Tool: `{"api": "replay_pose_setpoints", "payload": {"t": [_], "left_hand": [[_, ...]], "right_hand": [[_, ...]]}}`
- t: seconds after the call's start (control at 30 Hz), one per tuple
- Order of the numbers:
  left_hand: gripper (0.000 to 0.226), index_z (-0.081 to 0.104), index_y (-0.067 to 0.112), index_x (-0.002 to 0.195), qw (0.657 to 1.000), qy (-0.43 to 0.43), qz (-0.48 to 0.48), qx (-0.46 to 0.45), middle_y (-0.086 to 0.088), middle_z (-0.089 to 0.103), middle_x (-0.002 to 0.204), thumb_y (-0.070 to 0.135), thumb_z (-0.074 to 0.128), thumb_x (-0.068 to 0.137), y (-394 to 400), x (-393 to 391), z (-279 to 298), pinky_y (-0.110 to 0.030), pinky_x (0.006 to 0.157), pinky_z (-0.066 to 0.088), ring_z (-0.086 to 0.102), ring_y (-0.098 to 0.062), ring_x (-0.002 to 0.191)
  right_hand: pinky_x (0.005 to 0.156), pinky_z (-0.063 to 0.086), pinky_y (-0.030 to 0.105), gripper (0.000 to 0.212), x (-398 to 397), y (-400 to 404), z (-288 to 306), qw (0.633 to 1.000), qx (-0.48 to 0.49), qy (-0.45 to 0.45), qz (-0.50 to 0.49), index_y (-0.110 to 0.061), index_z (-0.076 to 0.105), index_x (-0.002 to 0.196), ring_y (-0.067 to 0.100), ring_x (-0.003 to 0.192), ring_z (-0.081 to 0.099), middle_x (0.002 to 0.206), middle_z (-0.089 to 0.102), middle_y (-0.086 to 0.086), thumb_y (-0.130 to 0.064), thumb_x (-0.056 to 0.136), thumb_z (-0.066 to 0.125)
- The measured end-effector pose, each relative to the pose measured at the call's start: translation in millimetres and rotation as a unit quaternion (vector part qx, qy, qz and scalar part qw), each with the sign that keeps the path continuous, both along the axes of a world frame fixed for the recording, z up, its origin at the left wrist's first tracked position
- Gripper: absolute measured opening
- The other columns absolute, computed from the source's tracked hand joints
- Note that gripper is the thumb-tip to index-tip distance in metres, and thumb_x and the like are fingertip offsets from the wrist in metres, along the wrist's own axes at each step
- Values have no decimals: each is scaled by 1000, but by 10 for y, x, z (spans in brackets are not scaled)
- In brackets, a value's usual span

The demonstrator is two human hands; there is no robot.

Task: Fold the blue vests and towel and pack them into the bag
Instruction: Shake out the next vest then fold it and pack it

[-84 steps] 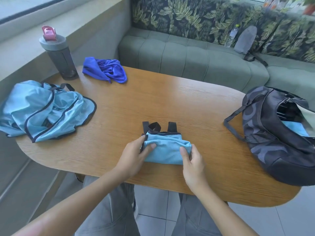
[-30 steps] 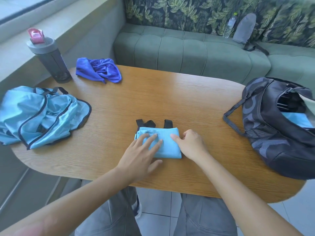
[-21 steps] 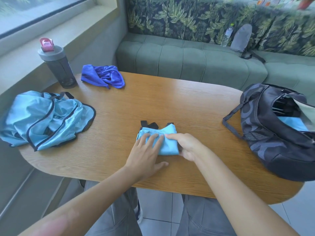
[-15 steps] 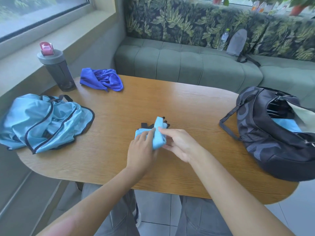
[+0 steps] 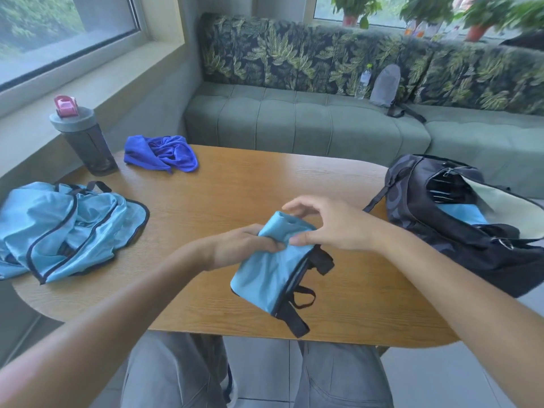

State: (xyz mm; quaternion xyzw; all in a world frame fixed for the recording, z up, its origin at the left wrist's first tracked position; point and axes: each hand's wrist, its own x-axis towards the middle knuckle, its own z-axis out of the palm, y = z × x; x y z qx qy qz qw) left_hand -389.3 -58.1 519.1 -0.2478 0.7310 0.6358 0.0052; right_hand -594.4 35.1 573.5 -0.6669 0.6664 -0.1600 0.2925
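Looking down from the head camera, a folded light-blue vest (image 5: pixel 272 267) hangs lifted above the near half of the wooden desk (image 5: pixel 244 189), its black trim and strap loops dangling toward the near edge. The left hand (image 5: pixel 244 244) grips the vest's upper edge, its fingers (image 5: pixel 272 245) curled round the bunched cloth. The right hand (image 5: pixel 329 225) is at the same upper corner from the right side: its thumb lies against the fabric, while the other fingers (image 5: pixel 297 204) arch loosely above the fold, and whether they actually pinch the cloth cannot be told.

On the desk's left end lies a loose pile of unfolded light-blue vests (image 5: pixel 64 228) with black edging, partly spilling over the rim. Behind it, at the far left corner, a dark water bottle (image 5: pixel 84 139) with a grey lid and pink spout stands upright. Just beside the bottle, to its right, a dark-blue towel (image 5: pixel 162 153) lies crumpled near the far edge.

At the right end of the desk rests a dark patterned bag (image 5: pixel 435 231), its top open, with a piece of light-blue cloth (image 5: pixel 462 212) showing inside.

Beyond the desk runs a green sofa (image 5: pixel 294 122) with a leaf-print back; a clear plastic bottle (image 5: pixel 363 82) and a grey pouch (image 5: pixel 385 85) lean there. Grey trousers show below the desk.
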Motion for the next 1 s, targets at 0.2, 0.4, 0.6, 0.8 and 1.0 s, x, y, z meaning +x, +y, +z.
{"api": "replay_pose_setpoints", "payload": {"t": [0.2,0.4,0.6,0.8,1.0], "left_hand": [[41,63,9,131,984,44,-9,175,-13,67,132,36,56,101,197,-278,-94,-42,101,50,63,-33,120],[43,68,3,127,963,116,70,231,-18,68,127,29,70,92,502,-584,-294,-34,90,54,67,-26,107],[45,59,12,140,950,151,135,238,-11,65,136,33,62,100,785,-1283,-59,-38,103,49,64,-24,115],[11,59,10,112,965,100,194,149,-10,71,99,17,57,104,952,-2326,583,-36,68,64,71,-24,75],[15,58,9,95,961,-53,179,204,-7,66,77,18,50,103,789,-3335,915,-32,62,60,63,-22,69]], "right_hand": [[84,56,32,30,-281,337,36,996,-35,-42,-67,-31,66,107,9,85,67,95,74,-9,-31,83,84],[81,52,37,33,-813,707,50,963,-96,-108,-227,-27,50,95,15,81,67,91,74,-4,-31,84,80],[69,35,33,22,-1580,1058,89,932,-113,-141,-315,-24,52,85,13,71,49,68,62,-13,-24,91,74],[68,48,34,14,-2408,1320,281,893,-48,-237,-379,-19,68,99,23,76,56,91,67,8,-10,100,57],[52,54,25,14,-2970,1314,338,866,21,-270,-420,-14,72,106,19,61,68,85,73,7,-18,98,61]]}}
